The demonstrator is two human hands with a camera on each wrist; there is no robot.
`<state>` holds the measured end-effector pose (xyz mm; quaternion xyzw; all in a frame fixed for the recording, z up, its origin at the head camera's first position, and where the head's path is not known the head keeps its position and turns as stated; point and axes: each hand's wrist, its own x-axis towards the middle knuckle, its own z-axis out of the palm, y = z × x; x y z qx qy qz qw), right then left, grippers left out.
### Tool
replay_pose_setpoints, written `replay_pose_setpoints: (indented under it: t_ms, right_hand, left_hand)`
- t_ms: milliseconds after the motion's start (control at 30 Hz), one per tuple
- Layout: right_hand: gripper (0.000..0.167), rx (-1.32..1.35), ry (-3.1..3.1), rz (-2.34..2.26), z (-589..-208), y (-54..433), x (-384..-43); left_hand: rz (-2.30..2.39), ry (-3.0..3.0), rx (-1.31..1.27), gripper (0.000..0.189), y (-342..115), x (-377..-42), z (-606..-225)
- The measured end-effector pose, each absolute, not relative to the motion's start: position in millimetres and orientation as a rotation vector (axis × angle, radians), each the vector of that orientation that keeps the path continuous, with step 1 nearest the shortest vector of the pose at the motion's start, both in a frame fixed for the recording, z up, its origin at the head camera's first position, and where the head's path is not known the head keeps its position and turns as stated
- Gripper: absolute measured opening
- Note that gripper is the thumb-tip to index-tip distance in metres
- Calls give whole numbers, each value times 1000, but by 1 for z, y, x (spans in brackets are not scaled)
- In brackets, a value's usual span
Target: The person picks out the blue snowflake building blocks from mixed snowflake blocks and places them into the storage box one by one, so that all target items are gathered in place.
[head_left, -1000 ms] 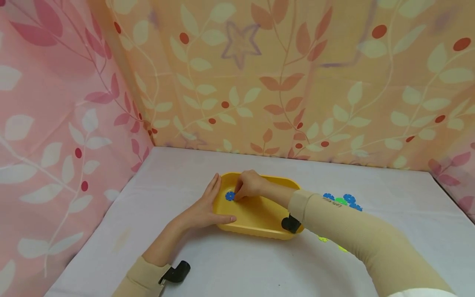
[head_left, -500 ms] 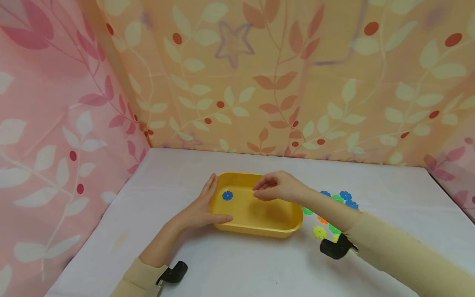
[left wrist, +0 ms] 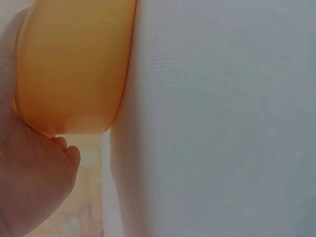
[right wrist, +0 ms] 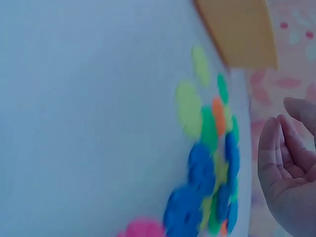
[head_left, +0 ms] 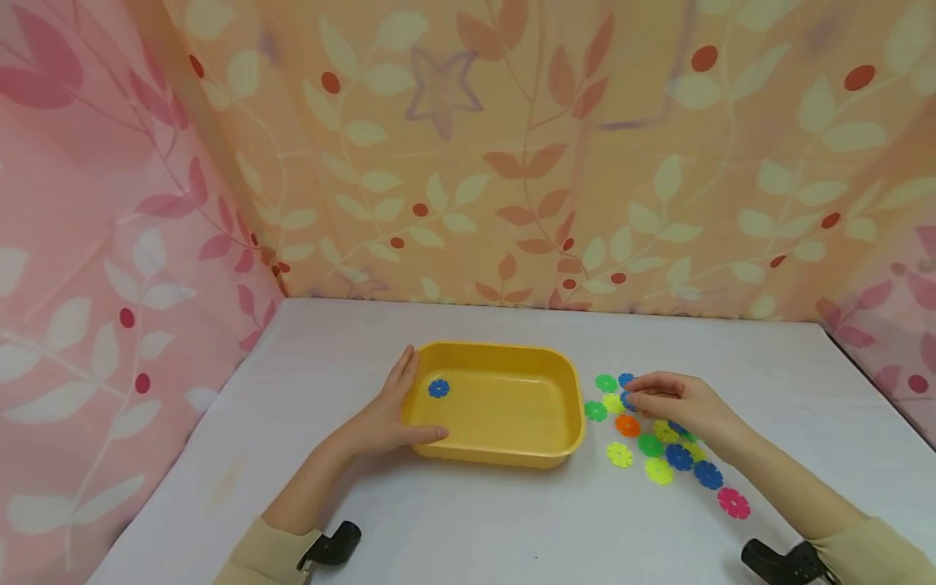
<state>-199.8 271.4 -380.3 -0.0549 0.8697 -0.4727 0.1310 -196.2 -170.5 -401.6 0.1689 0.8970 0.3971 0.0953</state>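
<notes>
In the head view my left hand (head_left: 380, 414) holds the left end of a yellow plastic tray (head_left: 574, 406), with its thumb along the near rim and its fingers against the left side. One blue notched disc (head_left: 439, 388) lies inside the tray near that hand. To the tray's right, my right hand (head_left: 687, 402) hovers over a spread of colourful flower-shaped discs. Its fingers are loosely bent, with a gap to the thumb and nothing visible between them in the right wrist view. Part of a blue disc is hidden behind its fingertips in the head view.
Several green, yellow, blue and orange discs lie on the white tabletop (head_left: 468, 528), some overlapping. A pink disc (head_left: 734, 503) is nearest the front right. Patterned cloth walls (head_left: 351, 179) close in the back and sides.
My right hand has let go of the blue disc inside the tray, lifted away, and moved right to above the loose discs. The left hand keeps its place on the tray.
</notes>
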Motion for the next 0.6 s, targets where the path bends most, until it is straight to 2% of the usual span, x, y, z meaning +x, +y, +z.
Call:
replay_pose_setpoints:
  t_ms: [233, 600]
  right_hand:
    - [46, -175, 2713, -1169, -395, 297, -206]
    - [31, -334, 2938, -896, -402, 290, -214]
  left_hand:
    - [1184, 2668, 505, 123, -172, -196, -403]
    - [1193, 2658, 508, 124, -171, -196, -403]
